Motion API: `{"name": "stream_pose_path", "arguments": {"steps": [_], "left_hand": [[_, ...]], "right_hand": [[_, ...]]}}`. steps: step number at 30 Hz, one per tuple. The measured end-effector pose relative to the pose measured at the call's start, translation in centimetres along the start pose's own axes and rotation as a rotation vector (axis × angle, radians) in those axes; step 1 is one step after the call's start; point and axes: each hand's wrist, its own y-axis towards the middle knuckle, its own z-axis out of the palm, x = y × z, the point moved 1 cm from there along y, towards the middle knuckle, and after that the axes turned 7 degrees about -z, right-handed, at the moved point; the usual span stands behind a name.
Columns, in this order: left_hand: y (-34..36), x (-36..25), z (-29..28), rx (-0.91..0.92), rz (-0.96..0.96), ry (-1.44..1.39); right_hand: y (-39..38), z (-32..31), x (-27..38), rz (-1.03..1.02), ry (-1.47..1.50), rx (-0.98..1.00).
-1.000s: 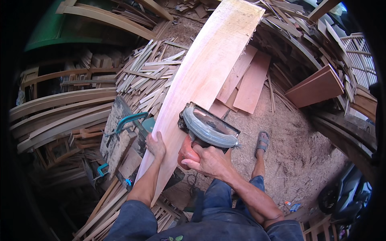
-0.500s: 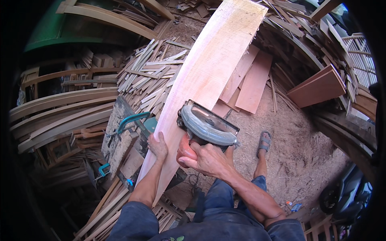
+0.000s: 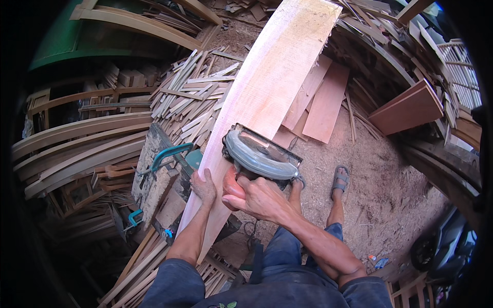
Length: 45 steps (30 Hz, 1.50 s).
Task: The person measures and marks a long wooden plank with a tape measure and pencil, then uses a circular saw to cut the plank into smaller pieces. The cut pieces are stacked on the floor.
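Note:
A long, pale wooden board (image 3: 269, 77) stretches away from me, its far end wide and rough along the right edge. My right hand (image 3: 251, 195) is wrapped round the orange-red handle of a circular saw (image 3: 262, 156). The saw, with a grey rounded guard, sits across the board, its right part reaching past the board's right edge; its blade is hidden. At the board's left edge, my left hand (image 3: 204, 187) grips the near part, thumb on top and some fingers out of sight. Beside it, a teal clamp (image 3: 169, 154) is fixed to a dusty bench piece (image 3: 151, 154).
Thin offcuts (image 3: 187, 90) lie heaped beyond the bench. Reddish planks (image 3: 326, 105) rest on the sawdust-covered floor (image 3: 380, 190) to the right. Curved timbers (image 3: 82, 136) are stacked at left. A smaller teal clamp (image 3: 135, 218) is nearby. A dark motorbike (image 3: 444, 241) stands at lower right.
The saw and my right hand have shifted slightly left and away from me over the board. My left hand keeps its place on the board's edge.

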Motion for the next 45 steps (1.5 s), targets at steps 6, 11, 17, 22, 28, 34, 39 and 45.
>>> {"name": "stream_pose_path", "arguments": {"steps": [6,11,17,22,28,34,39,45], "left_hand": [[0.2,0.5,0.3,0.038,-0.031,-0.004],[0.3,0.9,0.7,0.077,-0.051,-0.039],[0.2,1.3,1.1,0.007,0.009,-0.051],[0.8,3.3,1.8,0.085,0.002,-0.130],[0.6,4.2,2.1,0.096,0.039,-0.152],[0.1,3.6,1.7,0.096,0.053,-0.164],[-0.3,3.5,1.7,0.094,0.068,-0.177],[-0.4,3.5,1.6,0.095,0.078,-0.183]], "right_hand": [[1.2,0.6,-0.1,0.008,0.027,0.013],[1.9,0.7,0.1,-0.006,0.024,-0.009],[3.0,0.9,0.4,-0.013,0.014,-0.008],[4.1,1.3,0.5,-0.036,0.022,-0.030],[5.1,1.6,0.7,-0.046,0.026,-0.032],[6.0,1.7,1.0,-0.062,0.057,-0.057],[6.7,1.6,1.4,-0.051,0.075,-0.047],[7.7,1.7,1.6,-0.042,0.079,-0.029]]}}
